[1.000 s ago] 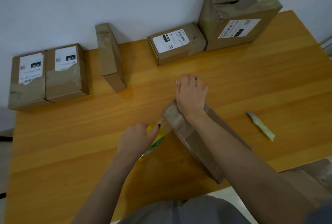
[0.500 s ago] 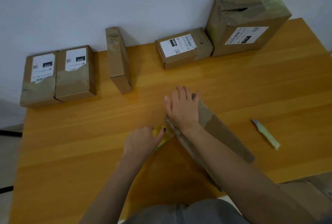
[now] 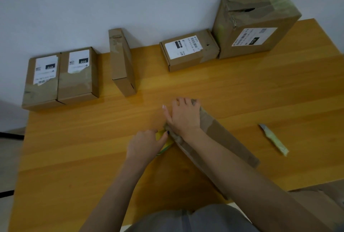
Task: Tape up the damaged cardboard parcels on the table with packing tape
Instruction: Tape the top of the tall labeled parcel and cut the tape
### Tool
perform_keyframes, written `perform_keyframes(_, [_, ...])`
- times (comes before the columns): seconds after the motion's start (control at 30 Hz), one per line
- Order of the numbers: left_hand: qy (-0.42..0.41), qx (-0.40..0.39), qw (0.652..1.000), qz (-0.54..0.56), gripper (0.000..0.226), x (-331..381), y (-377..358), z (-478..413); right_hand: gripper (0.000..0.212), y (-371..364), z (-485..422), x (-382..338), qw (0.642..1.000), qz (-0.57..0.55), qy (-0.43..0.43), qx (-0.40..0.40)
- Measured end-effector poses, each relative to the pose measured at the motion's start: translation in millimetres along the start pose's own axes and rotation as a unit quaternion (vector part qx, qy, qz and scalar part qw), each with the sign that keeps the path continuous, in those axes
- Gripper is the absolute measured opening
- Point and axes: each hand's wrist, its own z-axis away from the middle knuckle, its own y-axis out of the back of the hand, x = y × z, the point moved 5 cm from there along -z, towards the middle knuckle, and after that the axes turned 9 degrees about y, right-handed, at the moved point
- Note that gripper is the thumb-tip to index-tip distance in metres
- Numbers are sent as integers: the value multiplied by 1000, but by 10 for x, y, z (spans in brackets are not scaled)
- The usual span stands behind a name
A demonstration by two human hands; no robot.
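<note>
The left hand [image 3: 145, 143], fingers curled round the yellow tape roll [image 3: 167, 145], has drawn it tight against the long parcel [image 3: 223, 138] mid-table, while the right hand [image 3: 183, 118] presses flat-fingered on top, so this strip looks nearly seated.

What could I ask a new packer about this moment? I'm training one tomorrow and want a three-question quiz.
1. True or false: the knife is in the right hand.
2. What does the left hand grip? A. a yellow tape roll B. a shipping label C. a pair of scissors
3. The right hand presses on the long parcel. Which parcel in the back row shows a gaping tear on top?

Key: 1. False, it lies on the table, apart from both hands. 2. A. 3. The large box at the far right.
</note>
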Motion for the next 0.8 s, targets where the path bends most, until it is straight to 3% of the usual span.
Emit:
perform_keyframes(0.13, [13,-11,1000,17,58,-45,-22,5,56,83,-101,343,997,7,70,21])
perform_keyframes(0.4, [14,-43,995,87,58,-67,-19,54,48,85,-148,555,998,-43,34,37])
perform_keyframes(0.53, [-53,-104,957,266,40,-53,32,133,56,113,-206,732,986,-163,-19,1])
perform_keyframes(0.63, [-137,-133,931,310,33,92,234,201,57,139,-248,966,962,-264,-72,-13])
perform_keyframes(0.8, [-204,-130,894,378,48,421,575,209,53,60,-99,1231,908,-391,-146,-42])
